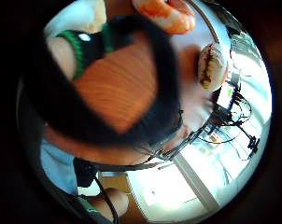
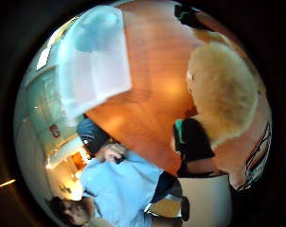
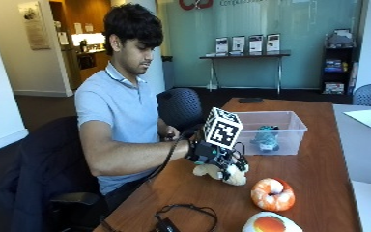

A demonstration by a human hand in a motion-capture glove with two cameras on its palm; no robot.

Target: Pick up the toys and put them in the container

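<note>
Fingers (image 3: 235, 163) curl on tan plush toy (image 3: 227, 174) mid-table (image 3: 314, 164).

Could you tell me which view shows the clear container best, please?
The outside view: the clear container stands whole on the table, a bluish toy inside. The thumb side palm view shows it blurred; the little finger side view misses it.

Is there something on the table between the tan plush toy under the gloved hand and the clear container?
Nothing visible. The right hand rests on the tan plush toy, and bare table lies between it and the clear container.
</note>
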